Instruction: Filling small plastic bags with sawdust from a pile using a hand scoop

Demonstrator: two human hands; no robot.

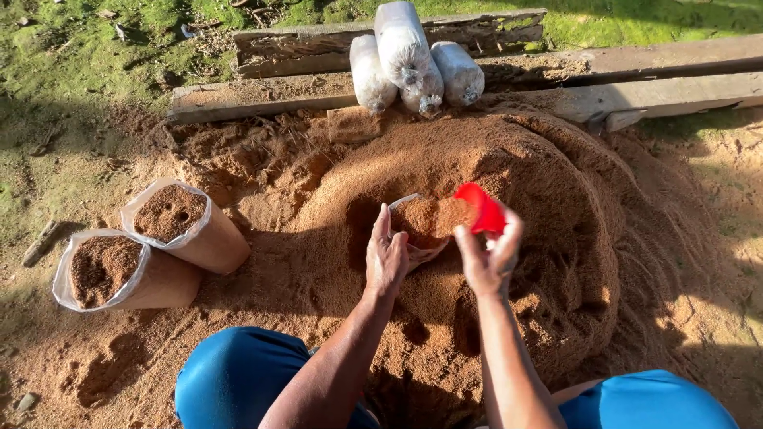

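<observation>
My left hand (386, 256) grips the rim of a clear plastic bag (420, 253) half sunk in a big mound of brown sawdust (509, 159). The bag is full of sawdust nearly to its mouth. My right hand (490, 258) holds a red plastic cup (482, 208), tilted over the bag's opening. Both forearms reach forward from my knees in blue trousers (238, 373).
Two filled, open-topped bags (199, 230) (127, 274) stand on the sawdust at the left. Three tied white bags (409, 56) lean on weathered wooden planks (636, 95) at the far side. Mossy green ground (71, 56) lies beyond, with sandy soil at the right.
</observation>
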